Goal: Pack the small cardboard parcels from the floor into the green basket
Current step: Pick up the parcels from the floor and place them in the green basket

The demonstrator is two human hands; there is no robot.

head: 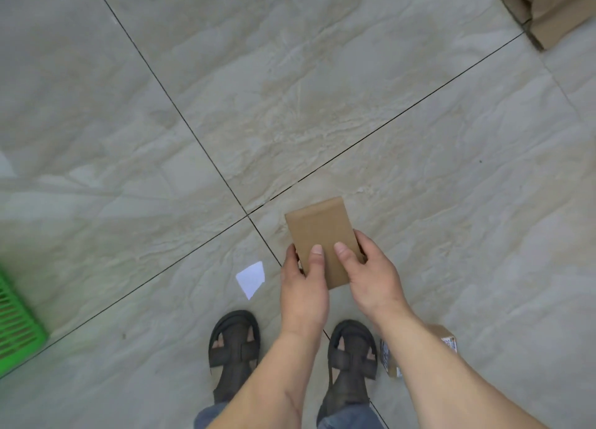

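parcel (319, 238) held between both hands above floor (290, 89), basket (16, 319) far left, second parcel (448, 338) right of feet, boxes (554, 5) far right ahead

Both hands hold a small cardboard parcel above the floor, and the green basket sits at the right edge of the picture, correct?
Not quite. Both the left hand and right hand do hold the small cardboard parcel above the floor, but the head view shows the green basket at the left edge, not the right.
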